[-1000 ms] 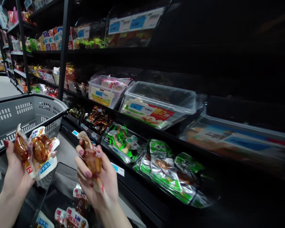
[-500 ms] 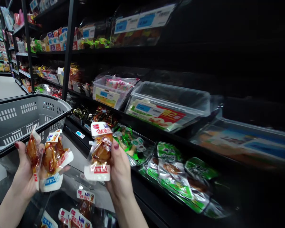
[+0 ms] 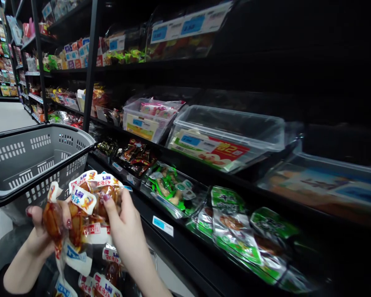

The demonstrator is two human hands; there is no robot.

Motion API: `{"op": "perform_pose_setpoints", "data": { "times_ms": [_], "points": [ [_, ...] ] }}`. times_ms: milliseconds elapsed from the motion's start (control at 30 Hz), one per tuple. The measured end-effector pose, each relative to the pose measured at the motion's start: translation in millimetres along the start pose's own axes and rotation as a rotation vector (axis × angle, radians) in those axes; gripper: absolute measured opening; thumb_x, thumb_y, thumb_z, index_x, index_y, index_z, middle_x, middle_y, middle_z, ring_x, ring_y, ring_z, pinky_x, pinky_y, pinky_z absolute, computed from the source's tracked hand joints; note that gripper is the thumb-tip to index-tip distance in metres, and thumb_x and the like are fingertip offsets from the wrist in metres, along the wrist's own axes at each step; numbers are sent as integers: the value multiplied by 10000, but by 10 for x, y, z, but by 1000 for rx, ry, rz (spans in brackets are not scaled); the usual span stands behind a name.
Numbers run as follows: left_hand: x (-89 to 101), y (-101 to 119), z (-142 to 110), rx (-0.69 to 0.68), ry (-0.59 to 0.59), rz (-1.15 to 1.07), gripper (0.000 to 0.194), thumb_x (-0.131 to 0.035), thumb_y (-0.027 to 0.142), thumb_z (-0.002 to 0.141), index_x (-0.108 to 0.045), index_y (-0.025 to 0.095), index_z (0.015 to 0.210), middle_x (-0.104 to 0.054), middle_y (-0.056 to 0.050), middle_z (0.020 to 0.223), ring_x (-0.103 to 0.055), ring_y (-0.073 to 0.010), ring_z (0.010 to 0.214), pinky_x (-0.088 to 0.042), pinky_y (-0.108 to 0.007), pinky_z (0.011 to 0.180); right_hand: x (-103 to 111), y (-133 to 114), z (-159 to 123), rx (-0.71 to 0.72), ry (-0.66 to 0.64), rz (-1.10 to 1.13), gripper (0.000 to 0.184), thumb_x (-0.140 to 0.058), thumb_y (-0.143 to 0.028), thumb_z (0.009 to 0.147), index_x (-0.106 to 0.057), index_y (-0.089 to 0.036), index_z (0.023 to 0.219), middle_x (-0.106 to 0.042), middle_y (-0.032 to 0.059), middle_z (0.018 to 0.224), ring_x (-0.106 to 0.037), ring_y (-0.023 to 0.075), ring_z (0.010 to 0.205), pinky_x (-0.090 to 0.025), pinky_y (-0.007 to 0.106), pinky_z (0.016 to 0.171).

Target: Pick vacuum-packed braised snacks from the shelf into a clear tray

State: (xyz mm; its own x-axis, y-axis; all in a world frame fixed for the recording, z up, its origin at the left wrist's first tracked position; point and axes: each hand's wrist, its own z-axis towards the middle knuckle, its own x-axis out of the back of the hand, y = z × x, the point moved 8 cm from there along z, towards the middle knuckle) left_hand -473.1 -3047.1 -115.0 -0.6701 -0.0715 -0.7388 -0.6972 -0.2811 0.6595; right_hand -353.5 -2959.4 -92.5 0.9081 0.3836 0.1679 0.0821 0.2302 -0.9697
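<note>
My left hand (image 3: 41, 231) is closed around several clear snack packets (image 3: 53, 218) of glossy brown food, with white labels printed in red and blue. My right hand (image 3: 126, 231) pinches another packet of the same kind (image 3: 104, 198) between thumb and fingers, pressed up against the bunch in my left hand. Some packets overlap, so their edges are partly hidden. Below my hands, more of these packets (image 3: 105, 284) lie in a clear container. Just behind my left hand stands a grey shopping basket (image 3: 62, 165) with a black rim.
Black shelving runs along the right. On the lower shelf are green-and-silver packets (image 3: 235, 231) and a clear tray of green-wrapped snacks (image 3: 170, 189). Above sits a clear plastic bin (image 3: 259, 130) with a price label. A shelf upright (image 3: 91, 62) rises beyond the basket.
My right hand has moved left with its packet, bringing it against those in my left hand. The left-hand packets have turned and sit slightly lower. The camera view has shifted a little.
</note>
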Motion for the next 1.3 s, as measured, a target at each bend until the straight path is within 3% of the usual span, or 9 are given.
{"op": "perform_pose_setpoints", "data": {
  "times_ms": [100,200,400,567,733,867,967,1133,1300],
  "points": [
    [-16,-6,-10,-39,4,64,475,-755,634,489,-702,169,567,-704,-108,737,-671,-339,823,-571,-446,708,-131,51,-16,-12,-69,171,332,-536,-476,844,-522,-221,1056,-655,62,1028,-586,232,973,-430,362,864],
    [-22,-10,-21,-44,22,83,490,-736,658,494,-691,174,557,-688,-78,651,-677,-320,783,-565,-419,686,-296,31,-37,-32,-240,417,441,-580,-493,812,-503,-215,1146,-641,65,1159,-567,233,1090,-417,369,941],
    [62,-10,-43,-13,144,135,556,-685,712,512,-657,159,552,-675,-70,657,-666,-290,790,-558,-379,717,-470,-68,-124,-155,-445,719,486,-677,-279,696,-498,-216,1144,-687,25,1056,-638,208,978,-460,338,902],
    [36,-47,-31,10,100,157,528,-671,676,583,-660,149,568,-659,-77,642,-659,-302,821,-557,-378,736,-491,-90,-114,-161,-431,804,596,-646,-291,623,-443,-250,1182,-695,29,1010,-663,244,852,-518,368,744],
    [93,-79,-24,21,160,111,506,-679,666,581,-666,160,597,-686,-86,686,-662,-333,883,-564,-411,766,-516,-143,-128,-128,-504,859,609,-680,-364,678,-396,-257,1206,-660,47,1074,-632,245,1011,-473,405,901],
    [124,-109,-17,103,160,57,438,-722,596,583,-674,162,616,-705,-91,743,-649,-358,974,-559,-434,818,-506,-77,-103,-80,-470,726,754,-810,-267,605,-336,-244,1191,-636,60,1116,-615,233,1057,-416,425,990],
    [79,-165,-32,193,98,-44,450,-695,612,610,-671,163,608,-721,-100,801,-627,-370,1044,-539,-474,855,-540,-26,-108,-68,-491,675,748,-803,-262,623,-314,-245,1189,-632,69,1118,-630,230,1024,-460,428,945],
    [125,-234,-88,194,187,-30,420,-725,587,588,-718,178,686,-738,-106,871,-581,-363,1131,-504,-464,934,-557,45,-113,-82,-403,608,861,-792,-62,491,-311,-255,1179,-627,62,1139,-633,250,1034,-473,417,930],
    [5,-220,-117,249,145,-96,381,-748,563,578,-730,216,734,-737,-90,963,-548,-360,1183,-471,-501,970,-498,21,-80,-51,-324,706,731,-734,-47,492,-398,-256,1107,-668,27,1016,-669,235,919,-527,376,817]
  ]
}}
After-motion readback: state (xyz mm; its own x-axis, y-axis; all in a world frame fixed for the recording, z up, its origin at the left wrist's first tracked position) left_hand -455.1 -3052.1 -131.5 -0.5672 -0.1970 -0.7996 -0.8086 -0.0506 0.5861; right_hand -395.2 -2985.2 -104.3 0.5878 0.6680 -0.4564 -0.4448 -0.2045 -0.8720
